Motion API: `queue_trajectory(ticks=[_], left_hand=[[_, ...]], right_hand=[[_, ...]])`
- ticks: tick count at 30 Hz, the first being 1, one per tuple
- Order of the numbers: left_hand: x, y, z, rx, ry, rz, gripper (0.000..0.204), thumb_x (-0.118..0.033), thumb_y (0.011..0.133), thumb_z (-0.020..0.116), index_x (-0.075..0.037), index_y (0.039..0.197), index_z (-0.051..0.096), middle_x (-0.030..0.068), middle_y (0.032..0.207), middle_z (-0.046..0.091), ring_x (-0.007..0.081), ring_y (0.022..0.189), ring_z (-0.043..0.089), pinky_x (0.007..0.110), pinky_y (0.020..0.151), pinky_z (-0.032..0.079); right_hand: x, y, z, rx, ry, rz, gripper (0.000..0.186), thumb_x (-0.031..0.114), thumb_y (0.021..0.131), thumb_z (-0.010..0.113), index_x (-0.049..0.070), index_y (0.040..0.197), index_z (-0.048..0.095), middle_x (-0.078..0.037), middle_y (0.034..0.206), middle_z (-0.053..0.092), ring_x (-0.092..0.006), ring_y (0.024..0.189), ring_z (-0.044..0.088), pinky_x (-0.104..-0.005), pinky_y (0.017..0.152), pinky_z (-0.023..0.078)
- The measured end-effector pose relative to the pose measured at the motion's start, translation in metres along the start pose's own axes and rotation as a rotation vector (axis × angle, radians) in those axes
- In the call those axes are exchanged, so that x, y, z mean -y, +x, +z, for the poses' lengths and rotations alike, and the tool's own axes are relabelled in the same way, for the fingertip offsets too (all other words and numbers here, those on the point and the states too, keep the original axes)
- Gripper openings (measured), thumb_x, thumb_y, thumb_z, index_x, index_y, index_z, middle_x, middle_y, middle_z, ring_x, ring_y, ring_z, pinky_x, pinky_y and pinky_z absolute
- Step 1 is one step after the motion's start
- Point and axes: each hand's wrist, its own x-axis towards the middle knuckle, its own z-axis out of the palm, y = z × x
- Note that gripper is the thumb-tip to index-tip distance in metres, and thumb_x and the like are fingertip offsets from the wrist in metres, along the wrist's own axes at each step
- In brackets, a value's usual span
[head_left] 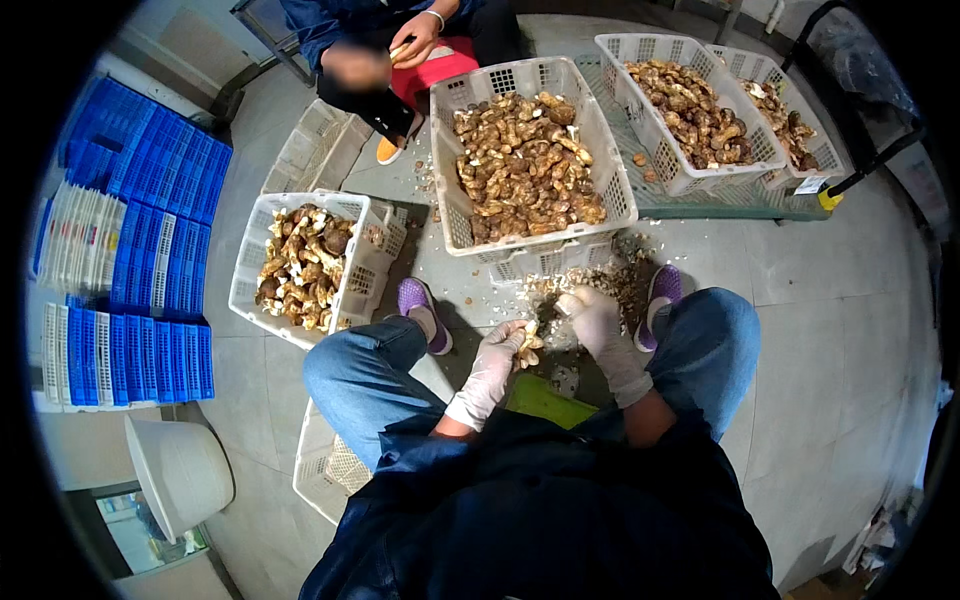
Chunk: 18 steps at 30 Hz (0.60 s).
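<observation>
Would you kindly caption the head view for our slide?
Gloved left hand holding a mushroom, gloved right hand nearby, before white crates of brown mushrooms.

This looks like a produce workroom handling mushrooms in bulk; ahead of the white-gloved left hand (490,365) and white-gloved right hand (597,325) stands a large, white, perforated plastic crate (540,243) heaped with knobbly brown mushrooms (525,165); ahead and to the right of the right hand, two more filled white plastic crates (725,180) rest on a flat green platform (715,207); well to the left of the left hand rise stacks of blue plastic crates (165,190); pale scraps (605,280) litter the grey tiled floor (810,350) near the right hand; beyond the left hand, a co-worker in a dark blue jacket (330,20) sits facing these crates.
</observation>
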Motion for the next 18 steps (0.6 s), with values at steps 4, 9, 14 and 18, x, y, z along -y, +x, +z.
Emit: queue_trajectory(ticks=[4,9,14,18], left_hand=[[0.002,0.002,-0.004,0.012,-0.009,-0.02,0.022,-0.012,0.092,0.042,0.002,0.105,0.053,0.0116,0.079,0.063,0.0147,0.054,0.056,0.021,0.047,0.044],[-0.002,0.002,-0.001,0.016,-0.017,-0.024,0.023,-0.014,0.093,0.04,0.003,0.1,0.054,0.0118,0.076,0.062,0.015,0.052,0.054,0.022,0.046,0.043],[0.002,0.006,-0.018,0.052,-0.443,-0.261,0.025,-0.02,0.092,0.041,0.001,0.1,0.051,0.0129,0.082,0.06,0.0161,0.053,0.052,0.024,0.045,0.043],[0.008,0.012,-0.015,0.091,-0.405,-0.307,0.027,-0.024,0.092,0.04,-0.001,0.101,0.051,0.0112,0.084,0.059,0.0174,0.061,0.054,0.025,0.049,0.046]], right_hand=[[-0.007,-0.006,0.008,0.069,-0.269,-0.137,0.016,0.018,0.076,0.056,0.003,0.072,0.06,-0.017,0.066,0.057,-0.0308,0.06,0.056,-0.0392,0.056,0.044],[0.028,-0.013,0.012,0.054,0.05,-0.248,0.022,0.023,0.077,0.056,0.003,0.069,0.059,-0.017,0.065,0.056,-0.0337,0.06,0.055,-0.0397,0.057,0.045],[-0.001,0.0,0.001,-0.163,-0.105,-0.252,0.021,0.023,0.078,0.058,0.005,0.069,0.06,-0.014,0.065,0.057,-0.0292,0.06,0.056,-0.036,0.054,0.044],[0.003,-0.014,0.019,-0.075,0.05,-0.047,0.023,0.026,0.075,0.059,0.004,0.073,0.06,-0.016,0.065,0.057,-0.0307,0.06,0.056,-0.0387,0.056,0.044]])
